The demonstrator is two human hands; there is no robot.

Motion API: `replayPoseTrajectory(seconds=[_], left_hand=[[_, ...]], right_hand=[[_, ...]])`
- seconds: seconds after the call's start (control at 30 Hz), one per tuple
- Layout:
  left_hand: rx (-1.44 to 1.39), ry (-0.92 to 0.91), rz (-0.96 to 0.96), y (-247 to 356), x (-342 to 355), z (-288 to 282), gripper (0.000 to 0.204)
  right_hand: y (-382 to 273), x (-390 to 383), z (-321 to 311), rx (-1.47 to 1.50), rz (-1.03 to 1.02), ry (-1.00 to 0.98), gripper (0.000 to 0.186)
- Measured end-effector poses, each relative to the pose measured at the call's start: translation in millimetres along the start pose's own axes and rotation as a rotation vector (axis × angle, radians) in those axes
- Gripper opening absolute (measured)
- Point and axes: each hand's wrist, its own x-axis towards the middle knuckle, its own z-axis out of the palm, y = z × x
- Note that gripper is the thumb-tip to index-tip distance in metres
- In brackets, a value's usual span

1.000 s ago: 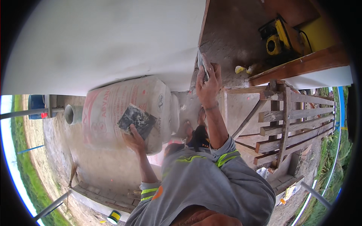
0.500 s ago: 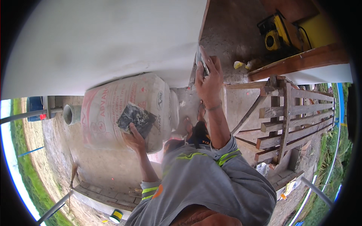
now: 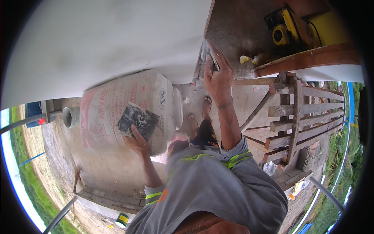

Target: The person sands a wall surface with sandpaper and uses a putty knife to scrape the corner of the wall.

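Observation:
My left hand (image 3: 137, 142) grips a dark, roughly square board (image 3: 137, 119) smeared with whitish paste. Its thumb lies on top, and the other fingers are hidden beneath. The board is over a stack of cement bags (image 3: 105, 113). Ahead and to the right, my right hand (image 3: 219, 80) is closed around a flat-bladed scraper that looks like a putty knife (image 3: 205, 51). The blade is at the edge of the white wall (image 3: 128, 43), beside the opening. Whether it presses on the wall I cannot tell.
A wooden slatted frame (image 3: 296, 121) stands to the right. Past the wall's edge, a yellow and black machine (image 3: 286, 31) sits on the floor behind a brown wooden sill (image 3: 307, 60). A grey pipe (image 3: 71, 117) is left of the bags. Low blockwork (image 3: 109, 201) lies at lower left.
My right hand has shifted slightly along the wall's edge, and its scraper blade has turned to show more of its face. The left hand keeps its hold on the board. The whole view has shifted slightly.

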Motion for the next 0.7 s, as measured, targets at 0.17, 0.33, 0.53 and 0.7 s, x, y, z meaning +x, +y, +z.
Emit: replayPoseTrajectory(seconds=[0.17,0.33,0.53,0.7], left_hand=[[-0.004,-0.022,-0.021,-3.0,-1.0,-2.4,0.046],[0.01,0.001,0.033,-3.8,-0.9,0.2,0.038],[-0.031,-0.016,-0.006,-2.0,-0.6,1.9,0.046],[-0.097,-0.032,-0.068,13.3,-0.2,-0.6,0.046]], right_hand=[[4.0,-6.6,7.8,-0.051,0.003,0.035,0.04],[25.0,-13.3,22.7,-0.105,-0.097,0.137,0.057],[77.9,-44.4,45.5,-0.174,0.022,0.0,0.045],[125.0,-112.2,51.1,-0.227,0.167,-0.135,0.043]])
